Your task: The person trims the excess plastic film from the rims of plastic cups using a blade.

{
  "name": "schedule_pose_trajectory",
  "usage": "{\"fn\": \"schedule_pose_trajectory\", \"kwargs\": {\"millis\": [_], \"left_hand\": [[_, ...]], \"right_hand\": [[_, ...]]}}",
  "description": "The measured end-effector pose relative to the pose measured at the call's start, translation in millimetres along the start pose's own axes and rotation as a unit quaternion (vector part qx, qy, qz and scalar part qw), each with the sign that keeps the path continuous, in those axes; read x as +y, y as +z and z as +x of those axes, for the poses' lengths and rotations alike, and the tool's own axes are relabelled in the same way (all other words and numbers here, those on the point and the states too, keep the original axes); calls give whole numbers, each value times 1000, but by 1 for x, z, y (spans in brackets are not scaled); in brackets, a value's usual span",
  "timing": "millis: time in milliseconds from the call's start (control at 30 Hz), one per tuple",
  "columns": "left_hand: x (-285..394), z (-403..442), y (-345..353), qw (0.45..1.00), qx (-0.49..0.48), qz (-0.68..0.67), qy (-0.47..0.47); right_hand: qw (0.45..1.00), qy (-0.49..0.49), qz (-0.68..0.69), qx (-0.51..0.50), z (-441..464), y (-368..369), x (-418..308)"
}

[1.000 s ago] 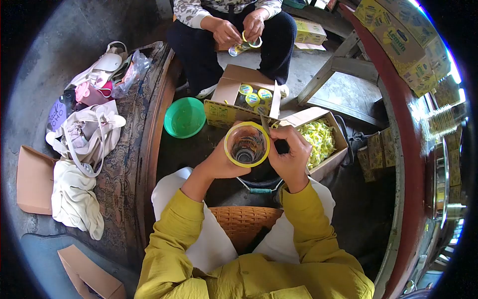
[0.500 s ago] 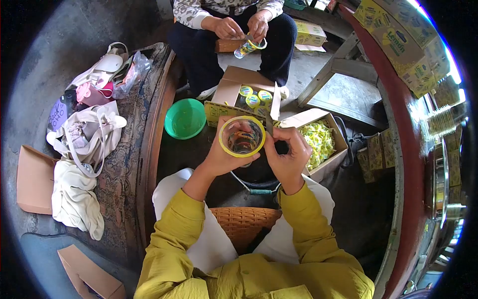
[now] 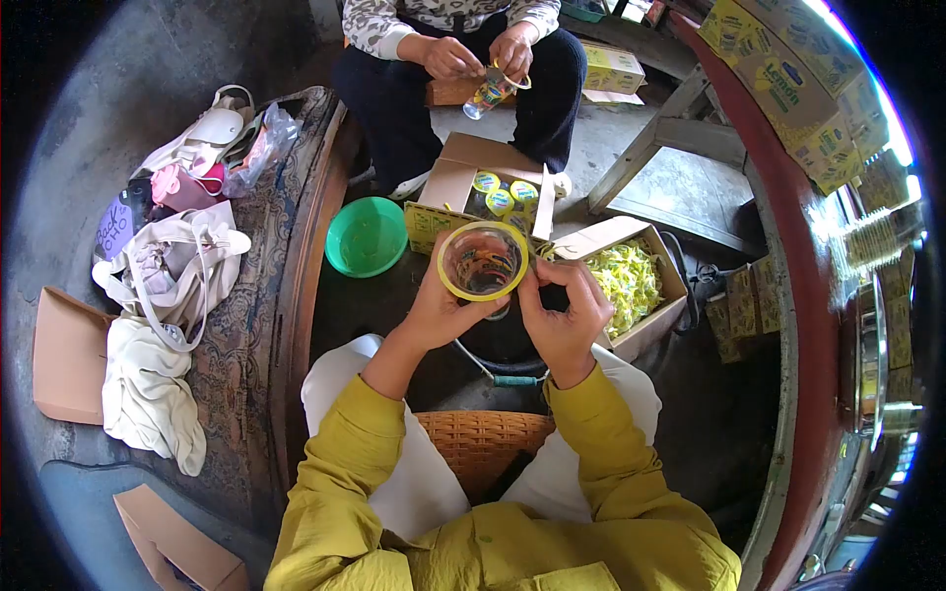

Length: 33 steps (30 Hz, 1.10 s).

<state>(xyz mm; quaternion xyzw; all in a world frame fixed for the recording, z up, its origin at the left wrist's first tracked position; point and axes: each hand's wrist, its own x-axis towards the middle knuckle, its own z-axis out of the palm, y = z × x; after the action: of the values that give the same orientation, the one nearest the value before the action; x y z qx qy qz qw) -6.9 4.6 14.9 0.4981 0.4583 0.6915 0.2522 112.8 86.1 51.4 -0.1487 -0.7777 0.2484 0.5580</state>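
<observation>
1. Far left: brown cardboard box (image 3: 71, 355), beside a patterned bench (image 3: 241, 394). Cream bag (image 3: 172, 266) and pale cloth (image 3: 153, 389) rest on the bench.
2. Next: green bowl (image 3: 367, 238) on the dark floor (bare inner wall visible).
3. Left hand (image 3: 434, 310): fingers curled around the clear cup (image 3: 483, 264), gripping its side. Cup is held above the bucket (image 3: 507, 340), mouth toward the camera; yellow rim, dark colours inside.
4. Behind the cup: open carton (image 3: 429, 225) with yellow-topped cups (image 3: 500, 201) inside. Beyond it, a seated co-worker (image 3: 453, 57) has both hands at another cup (image 3: 486, 97), which is tilted.
5. Right hand (image 3: 572, 313): thumb and fingertips pinched on a thin dark blade (image 3: 533, 258) at the right edge of the cup's rim. Blade is mostly hidden; cannot tell whether it touches the rim.
6. Just right of that hand: second carton (image 3: 650, 320), heaped with yellow strips (image 3: 626, 286).
7. Far right: long red beam (image 3: 823, 325), printed lemon boxes (image 3: 788, 84) above it.
</observation>
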Motion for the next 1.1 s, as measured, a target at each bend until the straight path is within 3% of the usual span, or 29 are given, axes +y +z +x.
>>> {"fn": "schedule_pose_trajectory", "kwargs": {"millis": [633,733,1100], "left_hand": [[5,0,2,999,-15,-21,-37],[11,2,5,1000,7,31,0],[-3,1,3,1000,22,6,15]], "right_hand": [[1000,21,2,-17,4,-6,-5],[999,35,5,-13,4,-4,-4],[1000,26,-1,-11,-2,0,-2]]}}
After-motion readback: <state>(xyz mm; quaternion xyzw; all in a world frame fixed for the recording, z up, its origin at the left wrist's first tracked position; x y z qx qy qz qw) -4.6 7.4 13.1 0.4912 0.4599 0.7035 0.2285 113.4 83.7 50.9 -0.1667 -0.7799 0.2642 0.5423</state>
